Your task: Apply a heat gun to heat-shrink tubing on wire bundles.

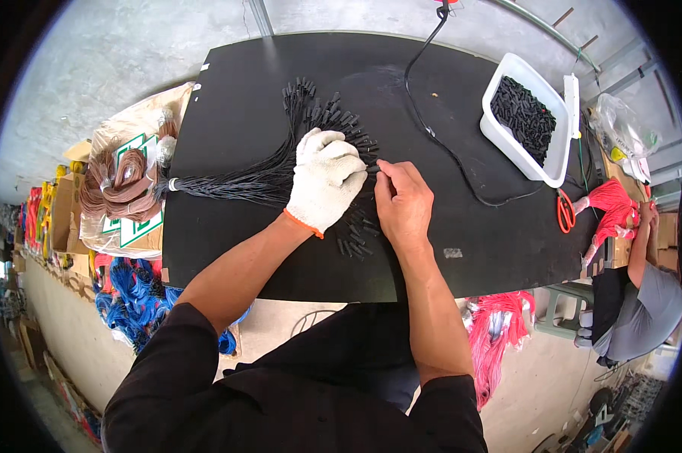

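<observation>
My left hand (326, 180), in a white knit glove with an orange cuff, is closed over a fan of black wires (239, 181). Small black sleeve-like ends (330, 115) spread out beyond and below the glove. A white band (174, 184) gathers the wires at the left. Bare, my right hand (406, 202) meets the gloved fingertips, thumb and forefinger pinching a small black sleeve (373, 169). The glove hides the wires beneath it, so what the left fingers grip is partly covered.
On the black table (462, 249), a white tub (490, 134) of small black sleeves stands right, near orange-handled scissors (565, 211). A black cord (454, 157) crosses the tabletop. Brown wire coils (122, 185) lie left. A person (643, 309) handles red bundles (611, 208) at far right.
</observation>
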Motion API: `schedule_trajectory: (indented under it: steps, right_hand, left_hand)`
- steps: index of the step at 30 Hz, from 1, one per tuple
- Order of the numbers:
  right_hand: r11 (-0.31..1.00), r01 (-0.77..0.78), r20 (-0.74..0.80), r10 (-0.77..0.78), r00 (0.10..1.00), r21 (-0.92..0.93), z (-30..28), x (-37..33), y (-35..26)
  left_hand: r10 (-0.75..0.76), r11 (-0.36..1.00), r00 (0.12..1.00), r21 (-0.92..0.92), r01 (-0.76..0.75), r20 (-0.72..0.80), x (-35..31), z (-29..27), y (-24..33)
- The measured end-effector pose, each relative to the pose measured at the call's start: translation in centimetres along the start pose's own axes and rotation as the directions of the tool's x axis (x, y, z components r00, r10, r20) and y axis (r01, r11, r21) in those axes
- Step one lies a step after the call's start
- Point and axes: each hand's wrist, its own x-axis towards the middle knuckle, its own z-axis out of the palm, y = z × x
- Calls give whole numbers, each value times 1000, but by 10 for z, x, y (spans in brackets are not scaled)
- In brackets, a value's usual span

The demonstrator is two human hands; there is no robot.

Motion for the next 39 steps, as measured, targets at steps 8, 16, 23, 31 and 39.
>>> schedule_trajectory:
  steps: [8,16,23,31,39]
  right_hand:
    - [918,-335,87,323,942,211,-2,2,-7]
    - [939,-285,74,276,958,194,0,1,-5]
    - [934,-296,71,288,955,201,0,2,-7]
    - [919,-314,67,307,949,240,0,2,-6]
    - [888,-371,99,358,929,272,-3,2,-5]
  left_hand:
    - [17,1000,1000,0,-17,-6,0,2,-1]
    - [14,1000,1000,4,-14,2,1,2,1]
    - [19,1000,1000,2,-19,4,1,0,1]
    - [18,1000,1000,-10,-18,-8,2,0,2]
    - [22,1000,1000,-2,-22,-4,1,0,2]
